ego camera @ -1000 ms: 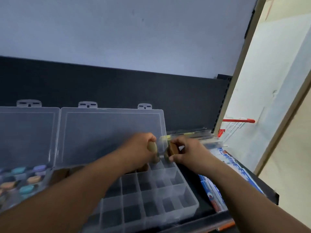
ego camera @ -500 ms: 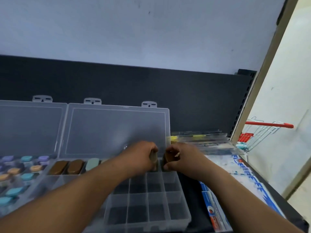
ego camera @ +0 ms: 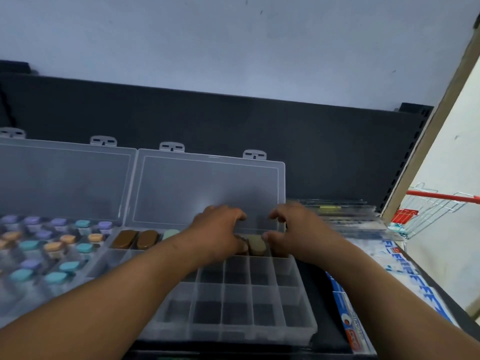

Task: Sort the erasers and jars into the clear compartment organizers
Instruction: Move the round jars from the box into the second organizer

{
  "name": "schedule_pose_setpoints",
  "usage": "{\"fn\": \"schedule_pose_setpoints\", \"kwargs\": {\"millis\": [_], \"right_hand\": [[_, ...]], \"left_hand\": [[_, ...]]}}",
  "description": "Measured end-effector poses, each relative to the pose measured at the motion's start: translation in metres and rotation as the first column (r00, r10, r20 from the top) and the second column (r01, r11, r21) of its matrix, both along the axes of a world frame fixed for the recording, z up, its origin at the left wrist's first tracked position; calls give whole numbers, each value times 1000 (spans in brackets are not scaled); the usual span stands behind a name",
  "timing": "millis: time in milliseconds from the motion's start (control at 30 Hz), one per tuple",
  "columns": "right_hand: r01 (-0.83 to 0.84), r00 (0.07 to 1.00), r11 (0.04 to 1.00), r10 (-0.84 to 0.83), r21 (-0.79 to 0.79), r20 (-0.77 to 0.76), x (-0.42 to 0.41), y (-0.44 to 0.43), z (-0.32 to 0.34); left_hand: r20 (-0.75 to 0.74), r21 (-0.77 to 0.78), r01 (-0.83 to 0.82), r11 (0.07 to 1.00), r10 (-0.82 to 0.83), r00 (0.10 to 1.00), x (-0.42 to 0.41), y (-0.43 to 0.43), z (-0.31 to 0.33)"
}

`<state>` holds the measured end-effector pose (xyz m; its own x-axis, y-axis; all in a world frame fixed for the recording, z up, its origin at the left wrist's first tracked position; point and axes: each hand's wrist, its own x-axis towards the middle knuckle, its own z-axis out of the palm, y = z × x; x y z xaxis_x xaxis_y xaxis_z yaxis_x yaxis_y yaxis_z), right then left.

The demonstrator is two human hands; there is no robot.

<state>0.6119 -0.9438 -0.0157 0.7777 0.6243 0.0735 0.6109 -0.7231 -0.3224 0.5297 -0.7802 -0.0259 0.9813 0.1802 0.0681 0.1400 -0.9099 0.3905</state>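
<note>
— Parted since half a second ago, your left hand (ego camera: 218, 235) and right hand (ego camera: 296, 232) no longer meet over the back row of the right organizer (ego camera: 298, 331). An olive eraser (ego camera: 256, 244) now shows between them, lying in a back-row compartment.

— Is it held?

— Your right hand is spread, its fingers loosely arched and lifted, with only the thumb tip at the eraser's right edge. Your left hand arches just beside the eraser on the other side. Its palm covers the compartments beneath, so whether it grips anything cannot be told. A dark shape under your left thumb is too blurred to name.

— What else is in frame?

— Two brown erasers (ego camera: 126, 239) and a pale green eraser (ego camera: 170, 233) sit in the same back row, the green one half hidden by your left forearm. The lid (ego camera: 207, 190) stands open behind. Jars (ego camera: 53, 246) with purple, teal and orange caps fill the left organizer (ego camera: 65, 178), which is smeared and cut off by the frame edge. At right lie stacked clear packs (ego camera: 337, 216), a blue-printed pack (ego camera: 405, 276) and a wire cart (ego camera: 428, 211) with a red handle, partly cut off.
</note>
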Motion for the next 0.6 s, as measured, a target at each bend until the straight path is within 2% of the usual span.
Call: {"fn": "schedule_pose_setpoints", "kwargs": {"millis": [167,333,600], "right_hand": [[-132,979,991,135,-33,154,-53,58,23],[-287,907,954,300,-88,295,-128,144,27],[-503,810,861,499,-74,309,-293,288,25]], "left_hand": [[182,196,-133,972,97,978,-62,54,16],[300,398,-361,843,253,920,-166,129,24],[323,420,-573,704,474,819,-371,236,32]]}}
